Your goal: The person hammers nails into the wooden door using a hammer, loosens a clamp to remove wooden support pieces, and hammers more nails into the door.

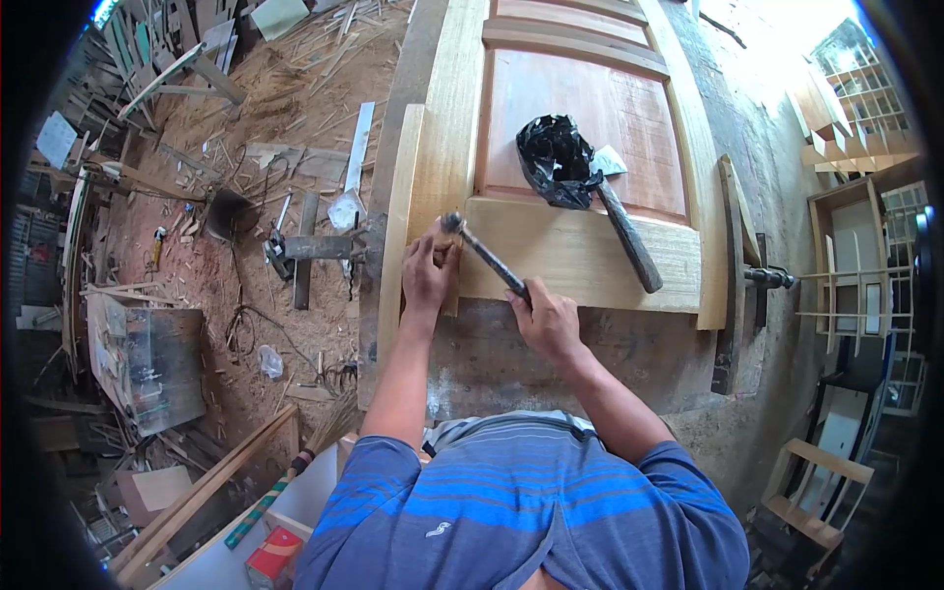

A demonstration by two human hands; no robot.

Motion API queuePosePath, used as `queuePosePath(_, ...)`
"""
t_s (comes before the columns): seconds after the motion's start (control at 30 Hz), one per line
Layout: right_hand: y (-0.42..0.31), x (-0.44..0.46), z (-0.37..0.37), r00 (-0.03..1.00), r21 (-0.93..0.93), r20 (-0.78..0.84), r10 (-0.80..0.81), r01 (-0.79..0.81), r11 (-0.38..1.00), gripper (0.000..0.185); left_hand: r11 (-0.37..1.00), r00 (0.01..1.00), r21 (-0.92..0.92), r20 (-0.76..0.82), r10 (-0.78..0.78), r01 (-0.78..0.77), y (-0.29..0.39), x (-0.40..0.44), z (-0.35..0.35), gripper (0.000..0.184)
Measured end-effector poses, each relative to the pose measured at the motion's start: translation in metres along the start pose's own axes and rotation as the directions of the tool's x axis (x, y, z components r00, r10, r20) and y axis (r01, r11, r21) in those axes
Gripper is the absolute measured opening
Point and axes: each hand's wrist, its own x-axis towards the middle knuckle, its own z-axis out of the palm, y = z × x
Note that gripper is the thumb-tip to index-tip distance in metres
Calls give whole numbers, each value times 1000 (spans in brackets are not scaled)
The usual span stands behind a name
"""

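A panelled wooden door (580,261) lies flat on the workbench (531,354). My right hand (551,317) is closed round the grip of a hammer (487,258), whose head is over the door's lower left corner, right by my left fingertips. My left hand (425,275) rests on the door's left stile (451,128) with its fingers pinched together; whatever they hold is too small or hidden. A crumpled black plastic bag (553,177) sits on the lower panel. Against it leans a tool with a dark wooden handle (629,239), its head partly covered by the bag.
A wooden batten (405,187) runs along the door's left side. Clamp ironwork (320,248) juts from the bench's left, and another clamp (769,278) from its right. Wood scraps and sawdust cover the floor at left. A wooden box (147,364) and a broom (295,467) are lower left.
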Motion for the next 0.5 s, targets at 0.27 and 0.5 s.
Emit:
queuePosePath(0.27,26,-8,16,994,-153,103,47,-31,988,32,1000,1000,-17,-5,19,-19,-2,5,5,69)
queuePosePath(0.5,-2,-8,-1,997,-15,47,60,-60,998,28,997,998,61,-25,55,-53,-7,1,6,72)
